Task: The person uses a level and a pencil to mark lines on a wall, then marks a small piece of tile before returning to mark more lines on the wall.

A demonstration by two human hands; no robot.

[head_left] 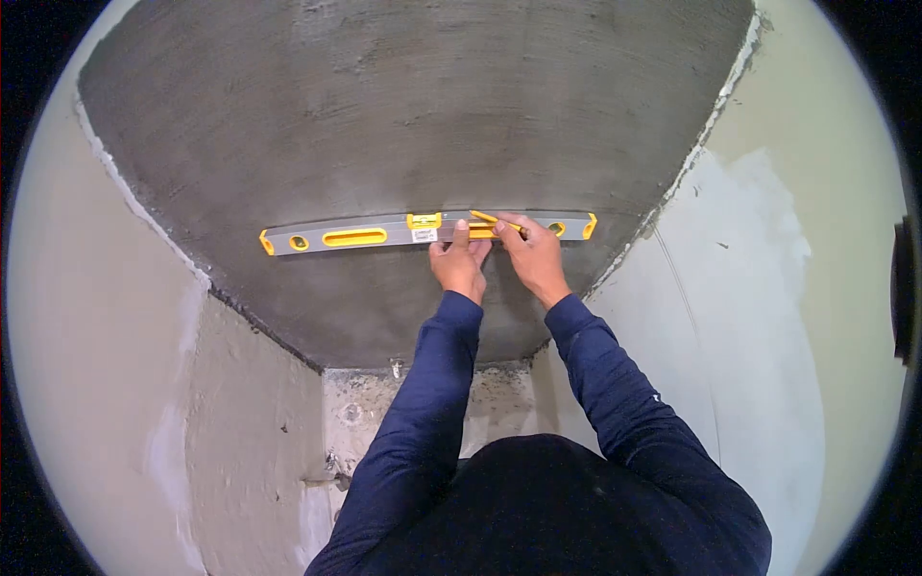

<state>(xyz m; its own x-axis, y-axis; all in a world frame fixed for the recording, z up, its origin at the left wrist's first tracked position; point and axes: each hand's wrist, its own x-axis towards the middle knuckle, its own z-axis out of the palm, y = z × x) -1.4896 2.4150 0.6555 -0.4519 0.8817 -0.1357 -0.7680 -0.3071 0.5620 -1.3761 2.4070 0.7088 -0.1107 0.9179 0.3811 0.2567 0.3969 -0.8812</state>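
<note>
A grey spirit level point(355, 237) with yellow end caps and yellow-rimmed openings lies roughly horizontal against the dark grey plastered wall point(403, 125). My left hand point(460, 263) grips its lower edge near the middle, with the thumb on the front face beside a white label. Just to the right, my right hand point(534, 254) is closed on a yellow pencil point(495, 221), whose tip points left at the level's upper edge. The fingers of both hands partly cover the right half of the level.
Pale walls point(106, 317) stand at both sides, the right one with a white patch point(740, 317). A small metal fitting point(397, 368) sits at the plaster's lower edge. Further down on the left is another fitting point(336, 475), near the rough floor point(365, 403).
</note>
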